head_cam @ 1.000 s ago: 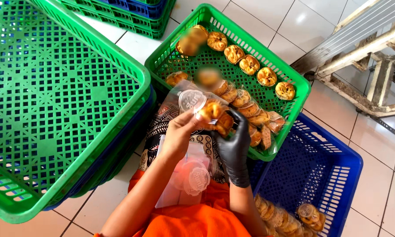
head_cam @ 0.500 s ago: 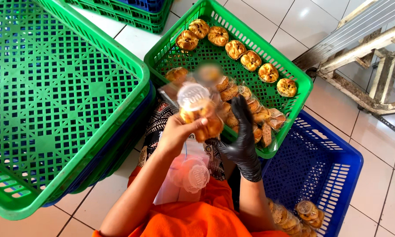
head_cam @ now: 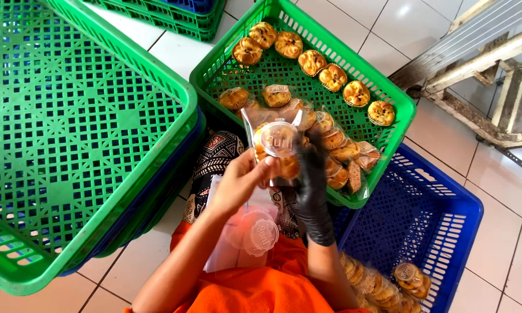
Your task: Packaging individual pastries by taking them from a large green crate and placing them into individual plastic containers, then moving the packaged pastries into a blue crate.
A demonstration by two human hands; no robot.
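Note:
My bare left hand (head_cam: 238, 184) pinches a clear plastic bag (head_cam: 275, 142) that holds a golden pastry, raised over my lap. My right hand (head_cam: 311, 179), in a black glove, grips the same bag from its right side. Right behind the bag stands a green crate (head_cam: 400, 124) with a row of unwrapped pastries (head_cam: 311, 62) along its far side and several wrapped pastries (head_cam: 342, 153) along its near side. A stack of empty clear bags (head_cam: 246, 232) rests on my lap, on orange cloth.
A large empty green crate (head_cam: 70, 133) stacked on blue ones fills the left. A blue crate (head_cam: 423, 232) at the lower right holds several wrapped pastries (head_cam: 382, 284). More crates (head_cam: 180, 14) stand at the top. A wooden frame (head_cam: 493, 69) lies on the white tiled floor at the right.
Both hands have lifted the bag with the pastry a little higher and turned it upright. The gloved hand has moved from beside the pastry onto the bag's right edge.

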